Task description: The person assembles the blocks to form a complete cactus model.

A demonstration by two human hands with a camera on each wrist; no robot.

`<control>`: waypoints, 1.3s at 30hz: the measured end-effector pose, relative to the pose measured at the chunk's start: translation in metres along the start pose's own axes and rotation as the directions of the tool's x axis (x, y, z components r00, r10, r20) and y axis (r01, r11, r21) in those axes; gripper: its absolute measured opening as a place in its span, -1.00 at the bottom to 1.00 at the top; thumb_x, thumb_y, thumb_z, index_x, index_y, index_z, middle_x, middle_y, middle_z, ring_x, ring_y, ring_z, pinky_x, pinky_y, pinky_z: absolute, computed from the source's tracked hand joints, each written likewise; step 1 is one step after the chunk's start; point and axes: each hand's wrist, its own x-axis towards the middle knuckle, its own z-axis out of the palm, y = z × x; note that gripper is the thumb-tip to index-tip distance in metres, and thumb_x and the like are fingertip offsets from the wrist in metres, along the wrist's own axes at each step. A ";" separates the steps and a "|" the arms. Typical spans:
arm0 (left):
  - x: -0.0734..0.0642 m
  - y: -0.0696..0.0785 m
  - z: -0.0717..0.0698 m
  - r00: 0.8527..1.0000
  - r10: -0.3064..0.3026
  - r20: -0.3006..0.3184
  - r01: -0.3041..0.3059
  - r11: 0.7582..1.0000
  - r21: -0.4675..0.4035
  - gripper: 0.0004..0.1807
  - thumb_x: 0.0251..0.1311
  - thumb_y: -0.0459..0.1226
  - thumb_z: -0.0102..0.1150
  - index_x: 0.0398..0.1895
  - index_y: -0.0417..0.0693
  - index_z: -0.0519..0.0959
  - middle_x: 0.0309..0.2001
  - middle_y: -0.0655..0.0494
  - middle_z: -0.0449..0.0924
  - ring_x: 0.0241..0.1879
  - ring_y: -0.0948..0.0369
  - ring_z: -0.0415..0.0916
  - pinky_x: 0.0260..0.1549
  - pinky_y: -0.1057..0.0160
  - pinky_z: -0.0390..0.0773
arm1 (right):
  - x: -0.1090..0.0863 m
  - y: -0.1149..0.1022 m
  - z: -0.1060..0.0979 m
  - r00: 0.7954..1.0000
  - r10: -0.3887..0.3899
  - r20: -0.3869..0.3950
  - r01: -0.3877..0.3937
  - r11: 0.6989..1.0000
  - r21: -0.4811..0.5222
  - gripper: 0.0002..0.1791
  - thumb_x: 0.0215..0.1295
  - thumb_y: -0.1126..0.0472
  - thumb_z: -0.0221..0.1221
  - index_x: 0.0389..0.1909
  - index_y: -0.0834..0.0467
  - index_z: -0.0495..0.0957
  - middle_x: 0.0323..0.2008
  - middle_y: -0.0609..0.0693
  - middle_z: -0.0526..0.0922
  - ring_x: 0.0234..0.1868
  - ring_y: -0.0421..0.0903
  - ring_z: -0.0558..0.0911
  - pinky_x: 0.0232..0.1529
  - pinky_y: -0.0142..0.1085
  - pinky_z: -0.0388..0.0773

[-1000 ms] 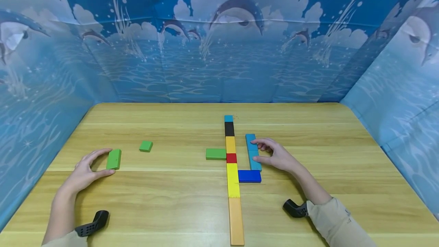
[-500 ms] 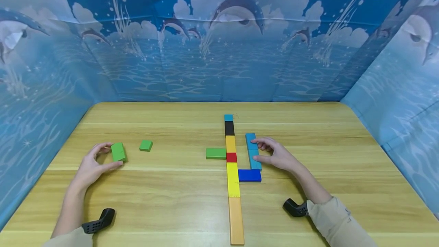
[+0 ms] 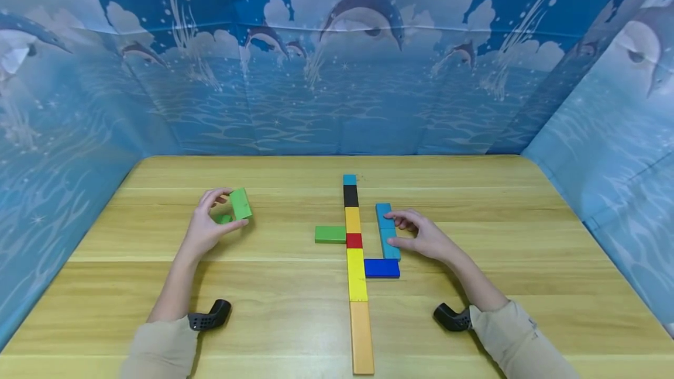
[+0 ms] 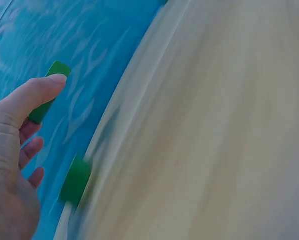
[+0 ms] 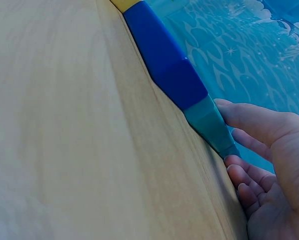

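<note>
My left hand (image 3: 204, 228) pinches a green rectangular block (image 3: 241, 203) between thumb and fingers, held up off the table. Partly hidden behind that hand, a smaller green block (image 3: 224, 219) lies on the table; the left wrist view shows it blurred (image 4: 76, 181). Over at the right, my right hand (image 3: 421, 235) touches two light blue blocks (image 3: 386, 217) placed end to end, with its thumb and a fingertip at their right side. A dark blue block (image 3: 382, 268) adjoins their near end, seen also in the right wrist view (image 5: 164, 55).
A straight column of flat blocks runs up the wooden table (image 3: 274, 320): tan (image 3: 361, 338), yellow (image 3: 357, 275), red (image 3: 354, 241), orange-yellow (image 3: 352, 220), black (image 3: 350, 196) and light blue (image 3: 350, 179). Another green block (image 3: 330, 234) juts left from it. A dolphin-print cloth (image 3: 337, 104) surrounds the table.
My left hand has lifted the green block off the table and carried it right and away from me, over near the smaller green block. The right hand has stayed in place.
</note>
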 end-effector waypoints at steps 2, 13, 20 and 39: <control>0.007 0.005 0.013 1.000 0.009 0.016 -0.008 1.000 -0.018 -0.27 -0.23 -0.30 0.47 0.12 -0.13 0.38 0.04 -0.10 0.32 0.00 -0.05 0.23 -0.01 -0.12 0.20 | 0.000 0.000 0.000 1.000 -0.003 0.001 0.003 1.000 0.002 -0.48 0.10 0.34 0.24 0.11 0.36 0.38 -0.18 0.23 0.42 -0.17 0.11 0.35 -0.19 -0.21 0.33; 0.031 0.018 0.074 0.986 0.049 0.158 -0.041 0.998 -0.057 -0.29 -0.18 -0.25 0.45 0.13 -0.09 0.38 0.09 -0.03 0.33 0.01 0.01 0.26 0.02 -0.04 0.29 | 0.001 0.000 0.001 1.000 0.002 -0.002 -0.002 1.000 -0.008 -0.48 0.09 0.34 0.25 0.10 0.36 0.39 -0.19 0.22 0.42 -0.17 0.11 0.36 -0.19 -0.22 0.34; 0.039 0.020 0.096 0.973 0.065 0.221 -0.054 0.997 -0.054 -0.30 -0.19 -0.25 0.46 0.12 -0.11 0.40 0.07 -0.03 0.37 0.02 0.01 0.28 0.03 0.00 0.32 | 0.001 -0.001 0.001 1.000 -0.003 0.002 0.003 1.000 -0.002 -0.48 0.09 0.34 0.25 0.10 0.36 0.39 -0.18 0.22 0.42 -0.17 0.12 0.35 -0.18 -0.19 0.33; 0.045 0.031 0.115 0.935 0.055 0.350 -0.105 0.987 0.125 -0.28 -0.12 -0.11 0.41 0.18 -0.07 0.40 0.15 -0.01 0.39 0.21 0.00 0.19 0.24 -0.09 -0.10 | 0.000 0.000 0.000 1.000 -0.004 0.002 0.004 1.000 -0.012 -0.48 0.09 0.34 0.25 0.10 0.36 0.38 -0.18 0.22 0.42 -0.17 0.11 0.35 -0.18 -0.21 0.34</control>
